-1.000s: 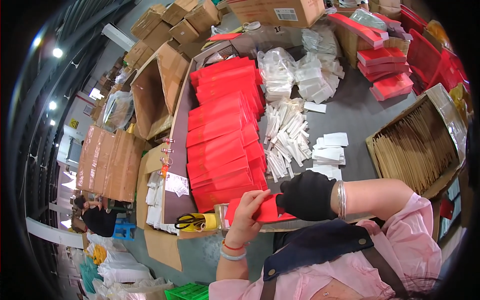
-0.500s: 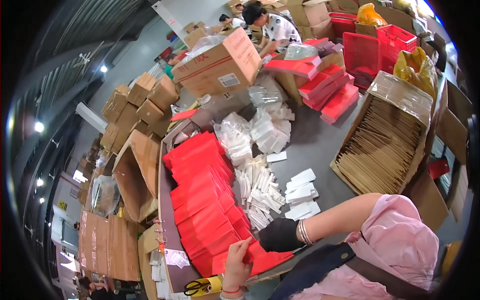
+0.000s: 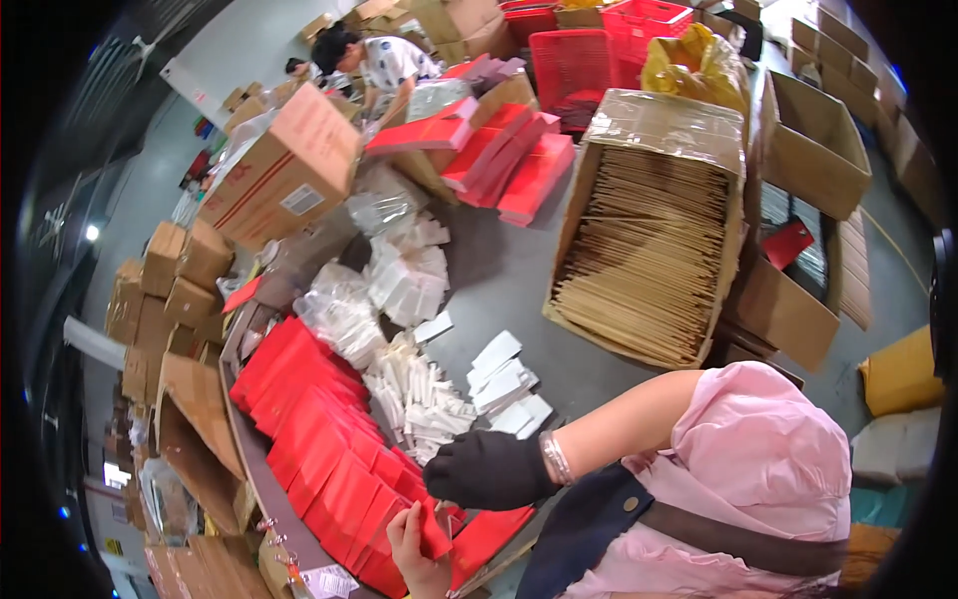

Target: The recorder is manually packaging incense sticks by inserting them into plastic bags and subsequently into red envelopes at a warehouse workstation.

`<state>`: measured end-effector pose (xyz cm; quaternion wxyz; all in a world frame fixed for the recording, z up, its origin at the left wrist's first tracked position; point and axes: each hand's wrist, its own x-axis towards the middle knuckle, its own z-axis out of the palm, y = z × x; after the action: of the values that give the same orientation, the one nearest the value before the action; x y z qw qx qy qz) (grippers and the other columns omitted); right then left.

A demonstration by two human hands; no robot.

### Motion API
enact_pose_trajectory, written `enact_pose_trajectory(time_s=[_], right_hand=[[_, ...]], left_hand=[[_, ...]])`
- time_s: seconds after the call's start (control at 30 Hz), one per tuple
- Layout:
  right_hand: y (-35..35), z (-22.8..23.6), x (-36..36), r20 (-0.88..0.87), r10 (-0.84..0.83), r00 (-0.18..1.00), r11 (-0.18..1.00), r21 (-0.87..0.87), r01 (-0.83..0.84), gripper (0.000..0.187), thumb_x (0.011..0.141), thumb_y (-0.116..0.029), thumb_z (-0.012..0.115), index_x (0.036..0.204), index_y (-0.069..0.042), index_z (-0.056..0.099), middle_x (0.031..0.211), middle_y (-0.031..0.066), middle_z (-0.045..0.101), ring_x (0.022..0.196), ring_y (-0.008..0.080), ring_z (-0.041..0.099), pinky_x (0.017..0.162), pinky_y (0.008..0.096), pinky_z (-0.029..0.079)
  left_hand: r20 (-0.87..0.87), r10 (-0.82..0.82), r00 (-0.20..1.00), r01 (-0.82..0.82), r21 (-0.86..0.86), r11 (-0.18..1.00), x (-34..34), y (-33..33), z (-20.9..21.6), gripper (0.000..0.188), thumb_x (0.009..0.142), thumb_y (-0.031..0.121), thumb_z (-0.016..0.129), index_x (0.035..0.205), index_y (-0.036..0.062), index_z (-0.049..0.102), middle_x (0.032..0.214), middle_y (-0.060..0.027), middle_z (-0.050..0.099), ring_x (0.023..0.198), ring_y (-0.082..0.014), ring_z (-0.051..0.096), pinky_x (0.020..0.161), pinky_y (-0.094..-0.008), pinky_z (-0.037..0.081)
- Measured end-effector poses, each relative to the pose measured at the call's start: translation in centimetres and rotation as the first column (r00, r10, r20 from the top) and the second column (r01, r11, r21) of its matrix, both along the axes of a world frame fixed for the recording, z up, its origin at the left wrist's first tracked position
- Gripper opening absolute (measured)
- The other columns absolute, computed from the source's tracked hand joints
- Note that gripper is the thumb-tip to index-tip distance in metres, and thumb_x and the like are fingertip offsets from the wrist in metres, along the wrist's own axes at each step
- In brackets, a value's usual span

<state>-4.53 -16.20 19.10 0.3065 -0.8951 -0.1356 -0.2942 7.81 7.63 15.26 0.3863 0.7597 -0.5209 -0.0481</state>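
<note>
Overlapping red paper envelopes (image 3: pixel 334 464) fan out along the table edge at the left. At their near end my bare left hand (image 3: pixel 419 557) pinches a red envelope (image 3: pixel 436 534), whose upper edge is raised and slightly parted. Just above it is my right hand (image 3: pixel 487 471), in a black glove and closed, with its fingers curled down at the envelope's top; whatever is in them is hidden. Beyond the right hand lies a heap of small white folded strips (image 3: pixel 417 394). Flat white paper packets (image 3: pixel 507 384) lie to the right of the strips.
An open carton of tightly packed tan sticks or card edges (image 3: pixel 649 260) stands at the right. Farther back are stacked red packets (image 3: pixel 509 160), clear plastic bags (image 3: pixel 344 314) and a large carton (image 3: pixel 284 175). Another person (image 3: pixel 384 70) leans over work at the back.
The view has swung right, so the table things sit farther left. My left hand's fingers now grip the raised envelope edge, and my gloved hand remains close by it.
</note>
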Motion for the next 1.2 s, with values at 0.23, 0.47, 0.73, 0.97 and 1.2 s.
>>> enact_pose_trajectory(time_s=[0.23, 0.47, 0.73, 0.97, 1.2], right_hand=[[-1.3, 0.7, -1.3, 0.028, -0.066, 0.997, 0.996, 0.055, 0.065, 0.021, 0.081, -0.020, 0.061, 0.094, -0.005, 0.057, 0.096, 0.0116, 0.059, 0.088, 0.0288, 0.060, 0.073, 0.0380, 0.051], [-4.4, 3.9, -4.2, 0.042, -0.073, 0.996, 0.818, 0.575, 0.036, 0.010, 0.089, -0.009, 0.058, 0.095, -0.006, 0.051, 0.082, 0.0108, 0.058, 0.078, 0.0336, 0.061, 0.070, 0.0391, 0.049], [-9.0, 5.8, -6.9, 0.350, -0.443, 0.825, 0.502, 0.860, -0.095, 0.012, 0.100, -0.011, 0.047, 0.107, -0.003, 0.052, 0.084, 0.0040, 0.060, 0.080, 0.0102, 0.058, 0.070, 0.0277, 0.049], [-6.7, -2.8, -7.3, 0.081, -0.086, 0.993, -0.154, 0.984, -0.094, 0.031, 0.101, -0.031, 0.053, 0.116, -0.004, 0.054, 0.082, 0.0041, 0.060, 0.075, 0.0124, 0.059, 0.067, 0.0276, 0.047], [-5.6, -0.4, -10.0, -0.342, 0.246, 0.907, 0.384, 0.894, 0.233, 0.024, 0.098, -0.020, 0.054, 0.113, -0.004, 0.064, 0.088, 0.0045, 0.062, 0.078, 0.0152, 0.061, 0.072, 0.0323, 0.048]], left_hand=[[-0.240, 0.021, 0.970, -0.028, -0.025, 0.999, -1.3, -3.6, 0.3, 0.063, 0.067, -0.024, 0.042, 0.127, -0.0062, 0.054, 0.117, -0.0154, 0.050, 0.111, -0.0277, 0.057, 0.099, -0.0345, 0.049], [0.182, -0.029, 0.983, 0.001, 0.150, 0.989, -1.9, -3.4, 3.0, 0.054, 0.080, -0.008, 0.059, 0.132, 0.0016, 0.053, 0.123, -0.0207, 0.054, 0.114, -0.0382, 0.053, 0.097, -0.0419, 0.044], [0.214, -0.018, 0.977, -0.026, 0.201, 0.979, -1.7, -3.5, 3.1, 0.057, 0.078, -0.009, 0.060, 0.133, 0.0038, 0.053, 0.123, -0.0205, 0.053, 0.116, -0.0384, 0.052, 0.098, -0.0421, 0.043], [0.144, -0.005, 0.990, -0.026, 0.212, 0.977, -0.6, -3.1, 2.5, 0.055, 0.082, 0.002, 0.065, 0.135, 0.0038, 0.052, 0.128, -0.0226, 0.051, 0.119, -0.0394, 0.050, 0.101, -0.0450, 0.041], [0.041, 0.119, 0.992, -0.121, 0.040, 0.992, -0.9, -4.7, 2.6, 0.053, 0.073, -0.012, 0.047, 0.124, -0.0022, 0.057, 0.121, -0.0146, 0.055, 0.112, -0.0261, 0.057, 0.095, -0.0323, 0.047]])
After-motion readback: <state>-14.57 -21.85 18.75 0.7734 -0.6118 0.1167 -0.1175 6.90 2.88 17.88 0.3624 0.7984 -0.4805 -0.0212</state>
